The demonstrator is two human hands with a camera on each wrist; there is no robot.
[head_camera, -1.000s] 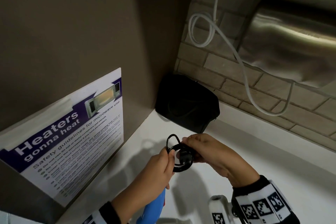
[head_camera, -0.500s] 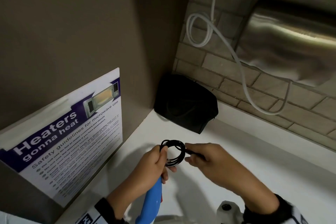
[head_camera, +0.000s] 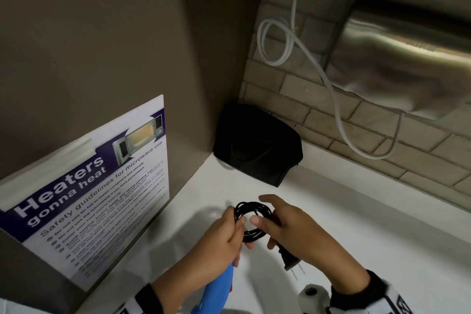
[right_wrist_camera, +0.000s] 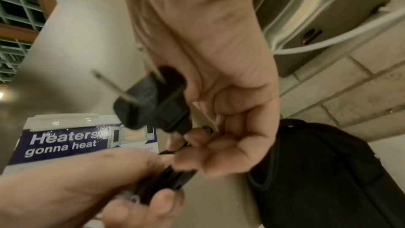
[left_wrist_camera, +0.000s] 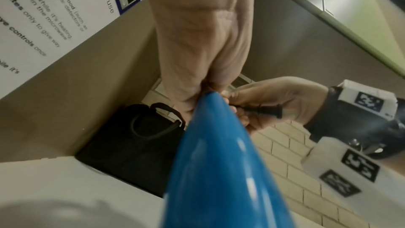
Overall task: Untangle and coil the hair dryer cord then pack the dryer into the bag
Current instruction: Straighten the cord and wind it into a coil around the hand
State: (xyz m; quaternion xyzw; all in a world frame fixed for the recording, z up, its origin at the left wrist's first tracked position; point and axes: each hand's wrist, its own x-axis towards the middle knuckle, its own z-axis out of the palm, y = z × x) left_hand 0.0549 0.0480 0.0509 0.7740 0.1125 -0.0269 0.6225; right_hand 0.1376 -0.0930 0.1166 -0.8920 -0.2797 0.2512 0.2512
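My left hand [head_camera: 229,234] grips the blue hair dryer [head_camera: 216,288] by its handle and pinches the black cord, wound into a small coil [head_camera: 251,219], at the coil's left side. My right hand [head_camera: 280,227] holds the cord's free end at the coil's right side, with the two-pin plug [head_camera: 290,261] sticking out below the palm. In the right wrist view the plug [right_wrist_camera: 151,105] hangs under my curled fingers [right_wrist_camera: 203,145]. The black bag [head_camera: 257,145] sits closed in the corner of the white counter, a hand's length beyond the coil.
A microwave safety poster [head_camera: 84,194] leans on the brown wall at left. A steel appliance [head_camera: 407,58] hangs on the brick wall at right, its white cable [head_camera: 334,99] looping down. White counter [head_camera: 356,211] stretches to the right.
The coil has grown by a turn or more. My right hand swung round the coil, and the plug now hangs out below its palm.
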